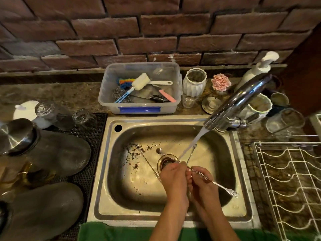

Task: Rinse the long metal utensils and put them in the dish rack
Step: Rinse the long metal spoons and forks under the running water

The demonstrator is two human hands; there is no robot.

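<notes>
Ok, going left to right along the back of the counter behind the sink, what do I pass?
Upturned glasses → clear plastic tub of brushes → white ribbed jar → pink flower → white pump bottle.

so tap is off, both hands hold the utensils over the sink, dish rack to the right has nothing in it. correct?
Not quite: the tap is on. The head view shows a stream of water running from it down to the utensils held by the left hand and right hand over the sink. The dish rack on the right holds nothing visible.
</notes>
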